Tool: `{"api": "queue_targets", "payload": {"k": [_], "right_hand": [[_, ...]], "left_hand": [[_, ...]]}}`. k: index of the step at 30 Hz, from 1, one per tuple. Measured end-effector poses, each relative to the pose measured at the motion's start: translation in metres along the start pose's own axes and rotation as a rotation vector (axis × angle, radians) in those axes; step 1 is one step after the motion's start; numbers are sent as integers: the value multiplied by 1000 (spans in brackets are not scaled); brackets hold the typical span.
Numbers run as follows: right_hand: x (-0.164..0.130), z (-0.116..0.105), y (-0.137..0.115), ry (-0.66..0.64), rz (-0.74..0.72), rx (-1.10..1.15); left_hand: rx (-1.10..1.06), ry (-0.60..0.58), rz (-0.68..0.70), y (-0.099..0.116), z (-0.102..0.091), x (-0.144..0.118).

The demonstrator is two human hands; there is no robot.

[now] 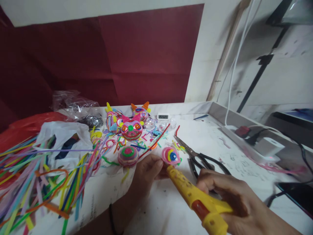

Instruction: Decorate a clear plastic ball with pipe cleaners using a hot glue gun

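My left hand (146, 171) pinches a small pink coiled pipe-cleaner disc (171, 156) with a yellow ring and a blue centre, plus a long red pipe cleaner (157, 141) that runs up and to the right. My right hand (234, 199) grips a yellow glue gun (195, 195) with an orange trigger. Its nozzle touches the lower edge of the disc. Black scissors (198, 156) lie on the white table (171, 209) just right of the disc.
Several coloured pipe cleaners (36, 182) fan out at the left beside a white plastic bag (65, 140). Finished pipe-cleaner faces (131, 129) and a striped ball (127, 156) sit behind. A power strip (254, 143) with cables lies at the right edge.
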State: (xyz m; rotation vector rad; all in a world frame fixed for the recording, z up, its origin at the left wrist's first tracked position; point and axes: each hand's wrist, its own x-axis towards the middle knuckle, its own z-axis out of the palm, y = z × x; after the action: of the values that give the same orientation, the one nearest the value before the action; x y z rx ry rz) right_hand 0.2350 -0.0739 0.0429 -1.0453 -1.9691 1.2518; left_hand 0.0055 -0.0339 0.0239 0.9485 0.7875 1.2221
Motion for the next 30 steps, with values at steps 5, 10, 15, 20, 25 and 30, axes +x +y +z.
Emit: {"api": "queue_targets", "payload": {"k": [5, 10, 15, 20, 25, 30], "right_hand": [[-2, 0, -1, 33, -27, -23], [-2, 1, 1, 47, -35, -34], [-3, 2, 3, 68, -65, -41], [-4, 2, 6, 51, -58, -45], [-6, 1, 9, 38, -67, -33], [-8, 2, 10, 19, -71, -12]], "left_hand": [[-28, 17, -9, 1, 1, 0], [-24, 29, -7, 1, 2, 0], [-21, 41, -11, 1, 2, 0], [-26, 60, -16, 1, 2, 1], [-41, 75, -25, 2, 2, 1], [-72, 97, -33, 3, 3, 2]]}}
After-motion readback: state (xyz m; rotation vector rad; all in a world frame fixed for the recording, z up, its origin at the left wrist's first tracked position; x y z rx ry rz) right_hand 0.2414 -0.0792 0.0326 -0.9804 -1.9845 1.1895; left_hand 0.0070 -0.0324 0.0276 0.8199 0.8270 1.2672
